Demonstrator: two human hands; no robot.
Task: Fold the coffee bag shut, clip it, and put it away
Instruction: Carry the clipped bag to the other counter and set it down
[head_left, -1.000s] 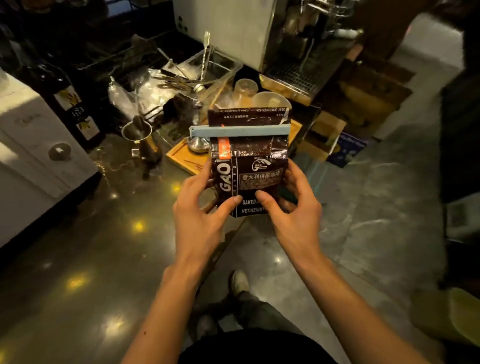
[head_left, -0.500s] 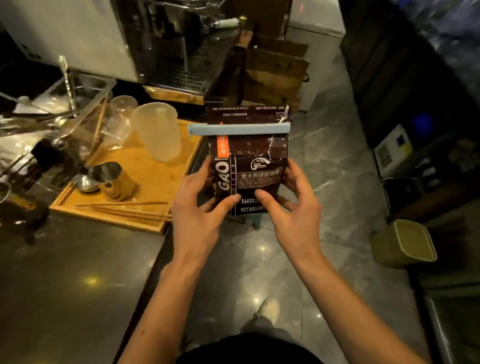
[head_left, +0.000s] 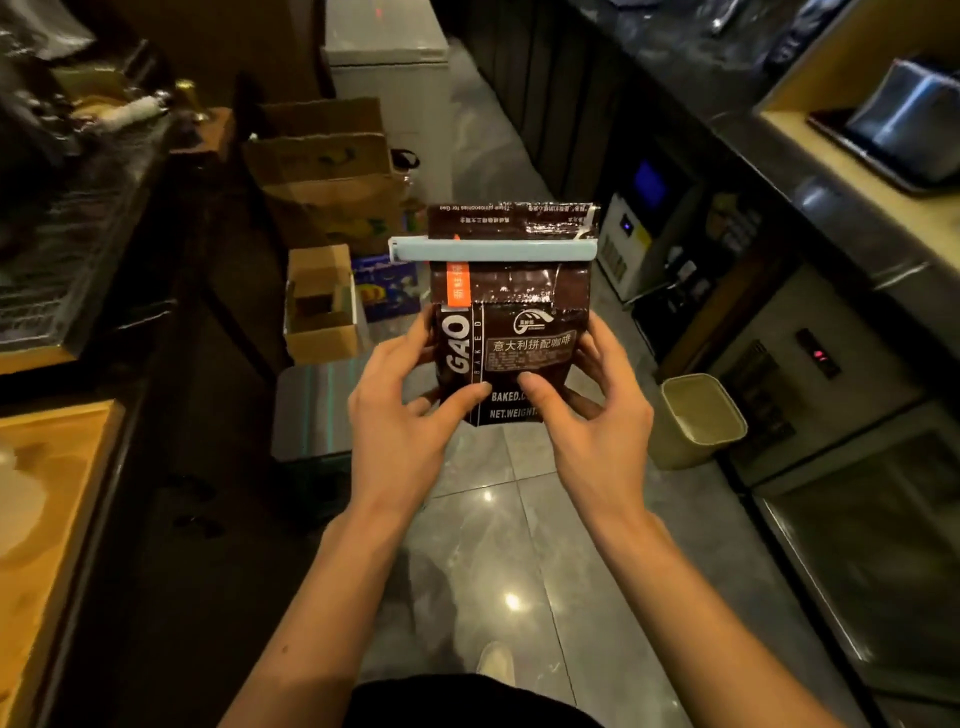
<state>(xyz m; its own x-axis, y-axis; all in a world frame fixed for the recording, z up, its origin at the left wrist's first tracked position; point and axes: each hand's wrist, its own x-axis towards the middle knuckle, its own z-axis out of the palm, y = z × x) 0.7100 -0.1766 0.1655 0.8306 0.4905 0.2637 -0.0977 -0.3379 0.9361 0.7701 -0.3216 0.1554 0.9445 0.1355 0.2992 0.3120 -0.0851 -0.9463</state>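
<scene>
A dark brown coffee bag (head_left: 519, 332) with white lettering and an orange strip is held upright in front of me, above the floor. Its top is folded over, and a long pale blue clip (head_left: 493, 249) is clamped across the fold. My left hand (head_left: 410, 410) grips the bag's lower left side, thumb on the front. My right hand (head_left: 592, 410) grips the lower right side the same way. The bag's bottom edge is partly hidden behind my thumbs.
A dark counter with a wooden tray (head_left: 47, 499) runs along the left. Cardboard boxes (head_left: 322, 176) and a white chest freezer (head_left: 389, 67) stand ahead. A beige bin (head_left: 696, 421) sits on the tiled floor by the right-hand counter and its under-counter fridges (head_left: 831, 415).
My view has swung right, away from the counter with the tray and espresso machine, toward the aisle. The bag stays in both hands with the clip in place.
</scene>
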